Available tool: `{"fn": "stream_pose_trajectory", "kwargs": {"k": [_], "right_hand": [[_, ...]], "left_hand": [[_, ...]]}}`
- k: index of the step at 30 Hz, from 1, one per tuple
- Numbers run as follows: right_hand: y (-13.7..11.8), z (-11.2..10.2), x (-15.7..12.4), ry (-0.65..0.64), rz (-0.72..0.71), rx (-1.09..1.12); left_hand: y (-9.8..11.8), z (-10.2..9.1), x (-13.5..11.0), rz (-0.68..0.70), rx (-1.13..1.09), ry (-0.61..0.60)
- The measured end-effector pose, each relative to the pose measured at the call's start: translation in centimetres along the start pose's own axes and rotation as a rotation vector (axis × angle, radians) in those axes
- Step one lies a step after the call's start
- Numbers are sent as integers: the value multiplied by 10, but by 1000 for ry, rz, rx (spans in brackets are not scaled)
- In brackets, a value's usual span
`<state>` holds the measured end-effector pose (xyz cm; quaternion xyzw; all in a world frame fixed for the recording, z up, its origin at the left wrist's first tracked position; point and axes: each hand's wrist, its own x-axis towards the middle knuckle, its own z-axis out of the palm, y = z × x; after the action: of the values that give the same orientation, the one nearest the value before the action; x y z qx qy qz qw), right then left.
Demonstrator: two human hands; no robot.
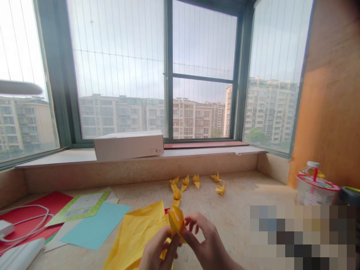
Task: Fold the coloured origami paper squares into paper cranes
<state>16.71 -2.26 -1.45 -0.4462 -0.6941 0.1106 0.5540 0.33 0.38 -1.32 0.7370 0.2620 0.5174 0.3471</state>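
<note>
Head view: left hand is pinching the folded yellow paper from below w/ fingers curled, right hand is gripping it from the right w/ fingers half-spread, and both are holding it up mid-air just above the counter. Fingertips are partly disappearing behind the folds, so exact grip points are hard to make out. A big yellow sheet is lying right under the hands, its lower edge cut off by the frame and partly covered by the left hand. A small red scrap is peeking out behind the fold; can't tell what it is. Further ahead, yellow paper cranes are sitting in a loose cluster on the counter, near the sill. To the left, blue paper, red paper and a green-edged sheet are overlapping, w/ a white cable looping across the red. On the right, a plastic cup is standing in front of a bottle. A pixelated patch is hiding the bottom-right corner. A white box is sitting on the sill.
</note>
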Motion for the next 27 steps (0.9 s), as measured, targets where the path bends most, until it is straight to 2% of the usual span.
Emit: {"fn": "stream_pose_trajectory", "kwargs": {"k": [3,7,11,15,20,23,27], "right_hand": [[-5,-1,1,-30,17,13],[-10,-2,4,-63,108,102],[-8,-2,5,-87,213,254],[-5,-3,5,-81,308,395],[-4,-2,5,-77,358,522],[-3,2,4,-99,347,507],[-5,7,0,-98,317,373]], "left_hand": [[-1,-1,2,-15,74,-41],[-2,-1,2,18,140,8],[-6,1,-1,8,67,0],[-9,4,-3,-75,-28,18],[-8,7,2,-175,-187,129],[-10,7,5,-220,-222,197],[-9,3,4,-240,-179,150]]}}
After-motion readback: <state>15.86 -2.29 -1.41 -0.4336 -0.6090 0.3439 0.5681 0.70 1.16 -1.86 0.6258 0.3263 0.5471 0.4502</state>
